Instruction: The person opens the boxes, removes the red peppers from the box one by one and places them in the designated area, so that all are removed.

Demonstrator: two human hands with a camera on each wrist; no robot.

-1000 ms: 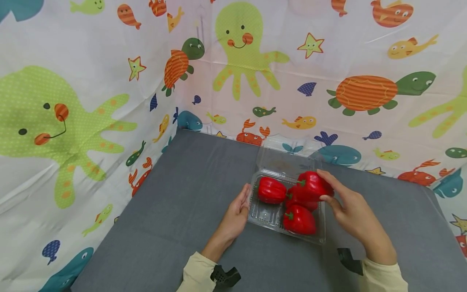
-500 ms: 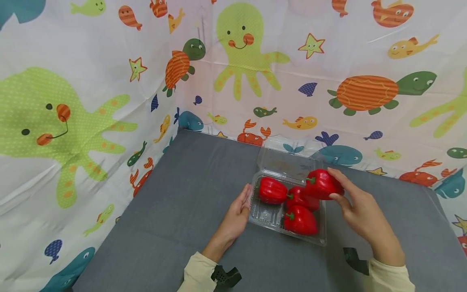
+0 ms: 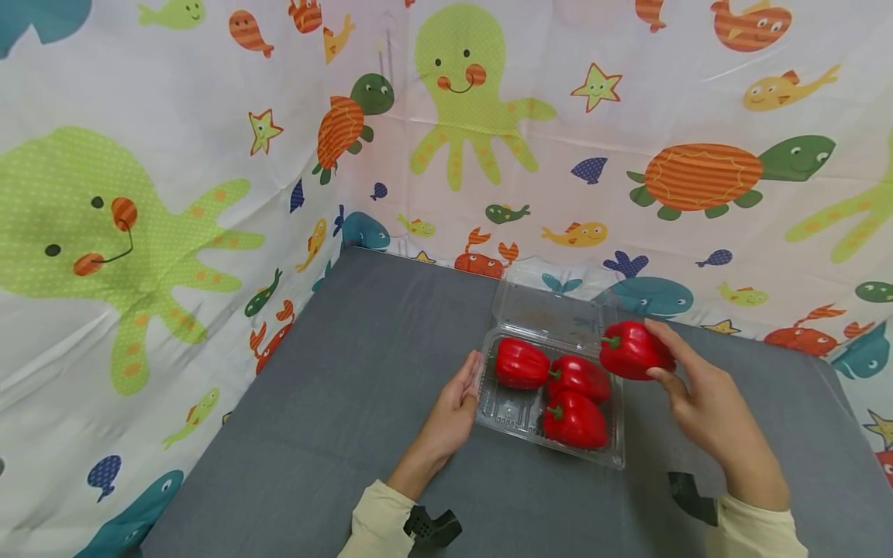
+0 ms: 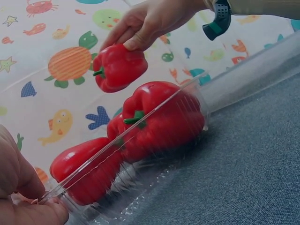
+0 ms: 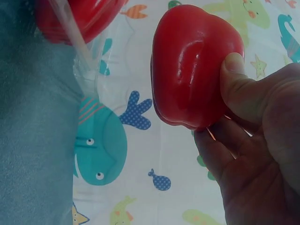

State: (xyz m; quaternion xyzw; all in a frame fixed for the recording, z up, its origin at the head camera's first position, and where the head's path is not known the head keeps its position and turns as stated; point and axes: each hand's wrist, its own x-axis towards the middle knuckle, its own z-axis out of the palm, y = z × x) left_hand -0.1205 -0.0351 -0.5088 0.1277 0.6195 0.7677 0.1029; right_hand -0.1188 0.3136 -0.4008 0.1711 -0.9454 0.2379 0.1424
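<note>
Grey table (image 3: 314,372); right hand (image 3: 713,411) grips pepper (image 3: 633,351) (fingers (image 5: 214,146) seemingly half-curled).

Text: none legible | labels, brands: none | numbers, signs: none

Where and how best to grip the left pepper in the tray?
I'd grip the left pepper round its body, from above and the near side: its rounded flank faces up, the tray is bare in front, and the lid is open.

Three peppers (image 3: 576,421) in tray (image 3: 512,407), lid (image 3: 539,311) behind
</note>
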